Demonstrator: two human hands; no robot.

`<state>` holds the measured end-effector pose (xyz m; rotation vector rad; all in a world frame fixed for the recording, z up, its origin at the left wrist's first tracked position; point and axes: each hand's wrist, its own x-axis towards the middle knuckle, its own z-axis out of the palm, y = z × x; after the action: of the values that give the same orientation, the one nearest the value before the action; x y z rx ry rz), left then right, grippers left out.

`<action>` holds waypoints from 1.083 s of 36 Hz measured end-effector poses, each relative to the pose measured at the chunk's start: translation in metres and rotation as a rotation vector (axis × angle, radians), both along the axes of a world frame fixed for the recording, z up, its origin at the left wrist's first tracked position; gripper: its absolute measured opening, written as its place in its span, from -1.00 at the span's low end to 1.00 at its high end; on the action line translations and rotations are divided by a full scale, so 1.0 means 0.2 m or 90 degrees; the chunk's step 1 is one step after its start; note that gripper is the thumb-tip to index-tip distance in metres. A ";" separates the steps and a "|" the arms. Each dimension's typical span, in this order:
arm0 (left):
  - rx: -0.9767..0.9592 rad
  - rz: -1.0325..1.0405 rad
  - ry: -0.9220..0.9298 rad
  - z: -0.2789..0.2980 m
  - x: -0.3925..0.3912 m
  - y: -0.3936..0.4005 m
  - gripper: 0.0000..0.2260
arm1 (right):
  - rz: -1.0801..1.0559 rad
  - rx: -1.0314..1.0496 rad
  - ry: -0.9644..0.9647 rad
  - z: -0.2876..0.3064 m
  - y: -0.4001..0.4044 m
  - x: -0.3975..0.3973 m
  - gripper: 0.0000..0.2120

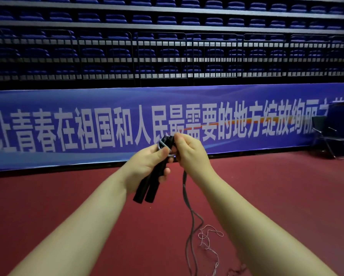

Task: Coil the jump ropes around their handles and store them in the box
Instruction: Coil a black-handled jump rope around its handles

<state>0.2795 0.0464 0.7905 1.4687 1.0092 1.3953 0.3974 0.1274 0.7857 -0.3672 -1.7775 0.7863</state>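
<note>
Nearest, loose cord trailed limp onto the red floor, beside a thinner pale tangle at near right. Above, the 2 black handles were held side by side in the curled left hand, while the cord at their tops was pinched by the right hand, a grey turn already laid there. The rope was judged light and floppy, the handles stiff and best gripped together at mid-length. No box was seen. Farther right, a folding chair stood against the banner.
</note>
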 end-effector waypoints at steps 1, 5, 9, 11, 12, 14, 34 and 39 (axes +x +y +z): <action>-0.006 0.027 -0.002 -0.01 0.01 0.00 -0.64 | 0.002 -0.005 -0.012 0.00 0.01 0.00 -0.60; -0.021 0.085 -0.044 -0.03 0.05 0.00 -0.88 | -0.061 0.012 -0.056 0.00 -0.01 -0.02 -0.59; -0.033 0.098 -0.074 -0.02 0.08 0.01 -0.91 | -0.104 0.026 -0.059 0.02 0.00 -0.03 -0.60; -0.029 0.117 -0.052 -0.02 0.07 0.01 -0.89 | -0.118 0.047 -0.065 0.03 0.01 -0.02 -0.60; -0.024 0.125 -0.034 -0.02 0.06 0.01 -0.89 | -0.116 0.054 -0.075 0.04 0.01 -0.01 -0.61; -0.011 0.131 0.001 -0.02 0.05 0.01 -0.87 | -0.106 0.048 -0.093 0.04 0.02 0.00 -0.61; -0.012 0.224 0.116 -0.08 0.06 0.06 -0.70 | -0.163 0.016 -0.138 -0.13 0.01 -0.02 -0.46; -0.037 0.282 0.187 -0.11 0.00 0.09 -0.77 | -0.056 -0.091 -0.209 -0.13 0.03 0.01 -0.51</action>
<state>0.2787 0.0640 0.7682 1.4929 1.6248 1.4573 0.3996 0.1336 0.7599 -0.6980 -1.9983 0.8288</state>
